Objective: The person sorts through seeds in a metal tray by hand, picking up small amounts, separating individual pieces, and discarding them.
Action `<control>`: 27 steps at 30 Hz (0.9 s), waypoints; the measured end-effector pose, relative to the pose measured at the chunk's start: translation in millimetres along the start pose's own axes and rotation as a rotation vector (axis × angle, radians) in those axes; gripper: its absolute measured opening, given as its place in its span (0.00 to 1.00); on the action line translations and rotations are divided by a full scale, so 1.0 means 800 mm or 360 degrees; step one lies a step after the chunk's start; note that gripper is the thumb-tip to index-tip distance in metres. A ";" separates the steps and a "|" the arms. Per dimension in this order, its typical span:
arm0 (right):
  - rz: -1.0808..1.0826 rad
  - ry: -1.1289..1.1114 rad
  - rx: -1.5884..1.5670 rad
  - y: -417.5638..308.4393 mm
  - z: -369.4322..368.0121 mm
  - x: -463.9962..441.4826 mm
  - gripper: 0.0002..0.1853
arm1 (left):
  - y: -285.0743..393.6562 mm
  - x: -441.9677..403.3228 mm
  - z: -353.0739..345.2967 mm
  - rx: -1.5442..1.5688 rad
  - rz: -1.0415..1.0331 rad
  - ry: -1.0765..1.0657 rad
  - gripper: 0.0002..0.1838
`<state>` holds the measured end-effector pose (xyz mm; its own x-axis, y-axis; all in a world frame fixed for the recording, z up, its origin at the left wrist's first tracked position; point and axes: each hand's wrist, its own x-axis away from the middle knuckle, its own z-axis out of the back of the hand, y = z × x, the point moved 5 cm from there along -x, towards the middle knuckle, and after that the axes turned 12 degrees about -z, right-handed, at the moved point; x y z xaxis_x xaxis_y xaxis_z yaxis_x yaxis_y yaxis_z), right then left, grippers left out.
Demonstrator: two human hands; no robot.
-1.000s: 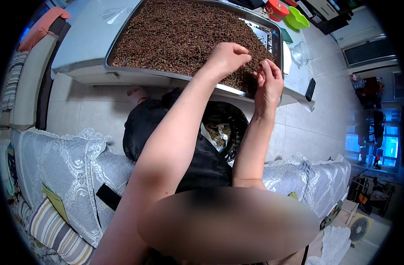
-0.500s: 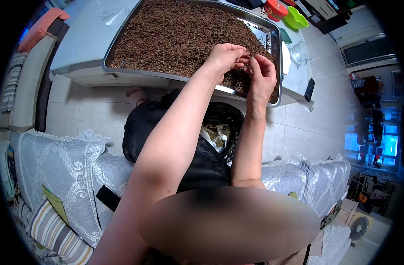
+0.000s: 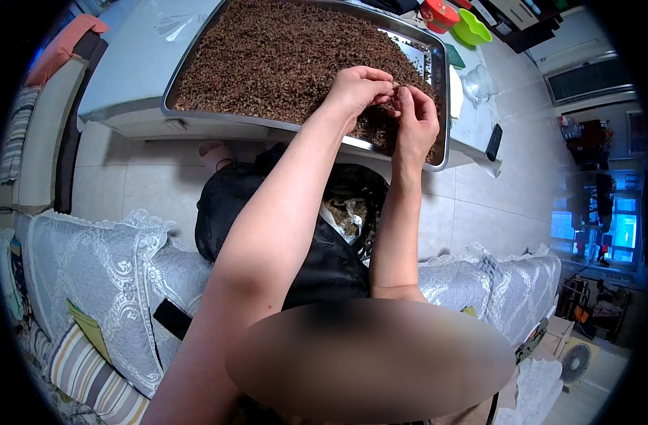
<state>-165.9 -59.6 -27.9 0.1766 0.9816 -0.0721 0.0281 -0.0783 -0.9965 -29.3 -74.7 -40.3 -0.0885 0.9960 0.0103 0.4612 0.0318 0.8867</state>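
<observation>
A large metal tray [image 3: 233, 120] holds a wide heap of small reddish-brown dried pieces [image 3: 288, 60] that look like Sichuan peppercorns. Over the tray's right part, my left hand [image 3: 359, 91] has its thumb and fingers pinched together. Facing it, my right hand [image 3: 417, 120] also pinches with thumb and forefinger. The fingertips of both hands almost meet just above the heap. Whatever lies between them is too small to make out. Bare metal shows in the tray's far right corner.
The tray rests on a white table [image 3: 129, 64]. Right of it stand a red container [image 3: 439, 15], a green bowl [image 3: 473, 28], a clear glass bowl [image 3: 480, 85] and a black phone-like object [image 3: 494, 142]. Below the hands, a dark bag or bin [image 3: 352, 216] holds scraps.
Both hands stay pinched over the same spot, with only small finger movements. The whole view has shifted slightly.
</observation>
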 end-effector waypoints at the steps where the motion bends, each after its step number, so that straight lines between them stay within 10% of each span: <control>1: 0.0000 0.0021 0.0025 0.001 0.001 0.000 0.12 | 0.002 0.002 -0.001 -0.0051 -0.0003 -0.0004 0.14; 13: -0.0053 -0.0060 0.0130 0.004 0.004 -0.004 0.11 | 0.006 0.002 -0.007 -0.0089 0.0008 -0.0097 0.21; 16: 0.0606 0.0221 0.0726 -0.023 0.003 0.008 0.09 | 0.008 0.002 -0.016 -0.0013 -0.0022 -0.0185 0.19; 27: 0.0743 0.0293 0.0837 -0.036 -0.005 0.018 0.05 | 0.015 -0.006 -0.008 -0.0227 -0.0179 -0.0104 0.11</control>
<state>-160.1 -43.7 -0.2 0.2189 0.8174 -0.5328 -0.5594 -0.3422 -0.7549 -29.1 -79.8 -26.5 -0.0726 0.9903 -0.1185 0.3212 0.1357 0.9372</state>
